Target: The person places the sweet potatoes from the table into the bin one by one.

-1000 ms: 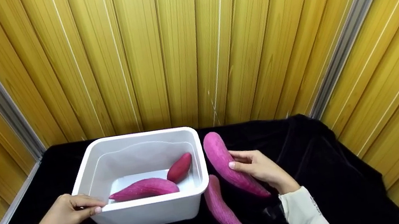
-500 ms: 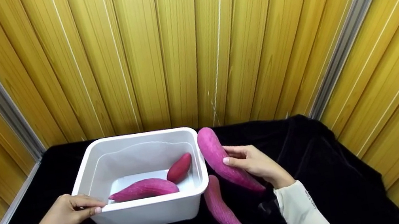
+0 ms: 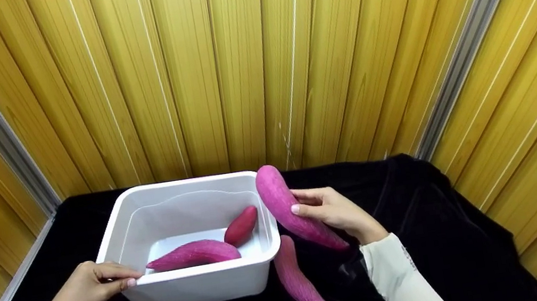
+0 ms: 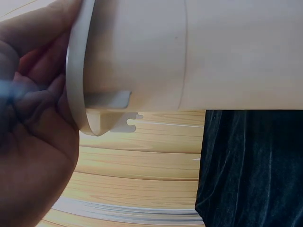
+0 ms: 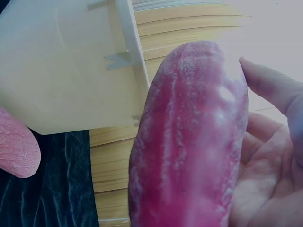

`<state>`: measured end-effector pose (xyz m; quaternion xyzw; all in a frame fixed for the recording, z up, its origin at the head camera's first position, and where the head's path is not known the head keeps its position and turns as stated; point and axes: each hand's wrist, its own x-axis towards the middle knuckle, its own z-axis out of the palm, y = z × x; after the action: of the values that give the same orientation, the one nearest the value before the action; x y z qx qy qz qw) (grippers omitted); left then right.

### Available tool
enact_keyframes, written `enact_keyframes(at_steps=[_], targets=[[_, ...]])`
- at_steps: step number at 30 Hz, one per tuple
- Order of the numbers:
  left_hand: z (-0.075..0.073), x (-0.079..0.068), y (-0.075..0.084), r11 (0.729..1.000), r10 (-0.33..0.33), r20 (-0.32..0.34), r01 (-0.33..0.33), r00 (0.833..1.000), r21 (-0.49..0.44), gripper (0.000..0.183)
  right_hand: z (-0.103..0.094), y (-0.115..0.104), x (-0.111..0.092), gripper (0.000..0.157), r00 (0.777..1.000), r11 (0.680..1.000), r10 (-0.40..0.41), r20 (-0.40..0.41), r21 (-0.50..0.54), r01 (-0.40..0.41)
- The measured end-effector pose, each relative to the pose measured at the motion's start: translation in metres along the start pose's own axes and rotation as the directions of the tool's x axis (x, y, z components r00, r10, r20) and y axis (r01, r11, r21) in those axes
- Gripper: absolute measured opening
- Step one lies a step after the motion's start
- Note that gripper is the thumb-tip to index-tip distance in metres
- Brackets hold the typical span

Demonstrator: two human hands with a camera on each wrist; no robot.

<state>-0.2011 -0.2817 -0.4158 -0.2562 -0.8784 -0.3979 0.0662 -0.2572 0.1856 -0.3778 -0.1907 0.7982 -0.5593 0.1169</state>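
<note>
A white plastic bin stands on black cloth, and my left hand pinches its front left corner rim between thumb and fingers. The left wrist view shows that rim in the hand. My right hand grips a large pink sweet potato around its middle. The upper end of this sweet potato overlaps the bin's right rim in the head view. Inside the bin lie a long pink sweet potato and a smaller dark red one. Another slim pink sweet potato lies on the cloth right of the bin.
Black cloth covers the table and reaches out to the right in loose folds. Yellow wood-patterned panels wall in the back and both sides, with grey metal strips at the corners.
The right hand has lifted its sweet potato up and leftward, from beside the bin to its right rim. My left hand and the other sweet potatoes have stayed put.
</note>
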Motion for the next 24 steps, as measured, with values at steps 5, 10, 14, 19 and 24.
enact_keyframes(at_steps=[5,10,14,19,24], targets=[[0.0,0.001,-0.001,1.0,-0.003,0.006,0.003,1.0,-0.016,0.008,0.002,-0.006,0.006,0.051,1.0,1.0,0.001,0.005,-0.011,-0.001],[0.0,0.001,0.0,1.0,-0.007,0.006,0.007,1.0,-0.007,0.008,0.005,-0.014,0.012,0.051,1.0,1.0,-0.001,0.013,-0.029,0.001],[0.0,0.001,0.0,1.0,-0.016,0.007,0.016,1.0,-0.012,0.008,0.008,-0.018,0.016,0.051,1.0,1.0,0.002,0.02,-0.024,-0.002],[0.001,-0.001,-0.001,0.999,-0.005,0.004,0.005,1.0,-0.033,0.009,0.012,-0.023,0.022,0.051,1.0,1.0,0.003,0.027,0.009,-0.003],[0.0,0.0,-0.001,0.999,-0.006,0.005,0.006,1.0,-0.034,0.009,0.016,-0.028,0.029,0.051,1.0,1.0,0.015,0.027,0.017,-0.016]])
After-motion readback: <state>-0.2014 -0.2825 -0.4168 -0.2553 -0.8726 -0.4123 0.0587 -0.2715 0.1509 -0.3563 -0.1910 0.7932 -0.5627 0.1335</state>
